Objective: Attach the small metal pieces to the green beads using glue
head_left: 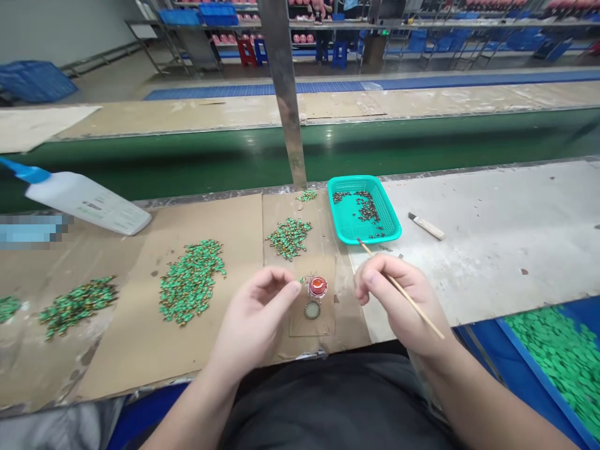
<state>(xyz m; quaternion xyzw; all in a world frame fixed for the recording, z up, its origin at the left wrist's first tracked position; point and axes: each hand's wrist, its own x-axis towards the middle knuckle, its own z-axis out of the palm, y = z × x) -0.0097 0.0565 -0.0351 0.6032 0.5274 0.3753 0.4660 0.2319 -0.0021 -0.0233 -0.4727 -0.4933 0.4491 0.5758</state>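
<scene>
My right hand (398, 294) holds a thin wooden stick (412, 303), its dark tip at the near rim of the turquoise basket (342, 215), where small dark pieces lie. My left hand (262, 306) is pinched just left of a red round piece (318, 286); a tiny green piece shows at its fingertips. Below the red piece sits a round cap with a pale centre (312, 309), on a small cardboard square (312, 328). Piles of small green-and-gold pieces (192, 281) lie left of my hands, with a smaller pile (289, 237) beyond them.
A white bottle with a blue nozzle (89, 203) leans at the left. A brush (426, 226) lies right of the basket. A metal post (285, 94) rises behind the table, before a green belt (210, 156). A blue bin of green pieces (557, 362) stands at lower right.
</scene>
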